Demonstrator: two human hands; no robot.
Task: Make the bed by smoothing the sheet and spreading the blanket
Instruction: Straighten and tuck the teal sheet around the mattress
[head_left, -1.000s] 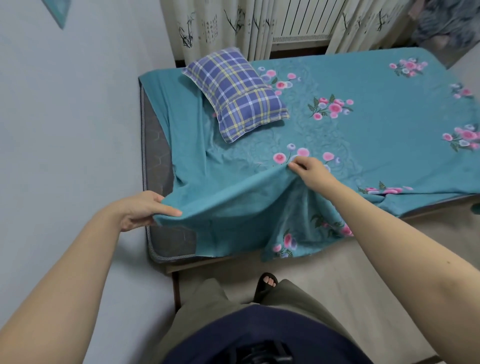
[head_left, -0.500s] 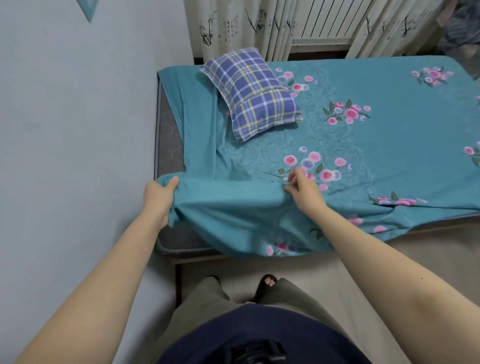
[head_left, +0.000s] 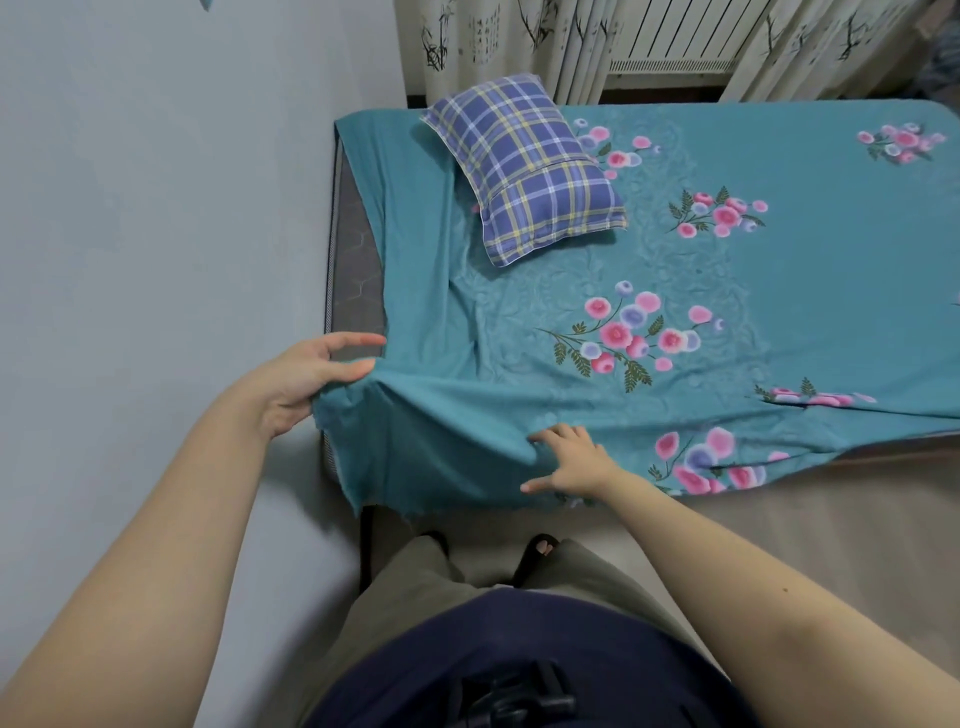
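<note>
A teal sheet (head_left: 519, 405) with pink flower prints covers the bed and hangs over the near edge. My left hand (head_left: 306, 374) holds the sheet's near left corner, thumb on top of the cloth, with the other fingers stretched above it. My right hand (head_left: 571, 462) rests with spread fingers on the sheet where it drops over the bed's front edge. A blue plaid pillow (head_left: 530, 166) lies at the head of the bed, at the back left.
A strip of bare grey mattress (head_left: 353, 260) shows along the left side beside the pale wall (head_left: 156, 208). Curtains (head_left: 493, 41) and a radiator (head_left: 675, 36) stand behind the bed. Beige floor (head_left: 779, 530) runs along the near side, where my sandalled foot (head_left: 540, 545) stands.
The folded-back sheet has been pulled toward me and now hangs over the front edge. My right hand let go of its pinch and moved down, fingers spread. My left hand's fingers have loosened.
</note>
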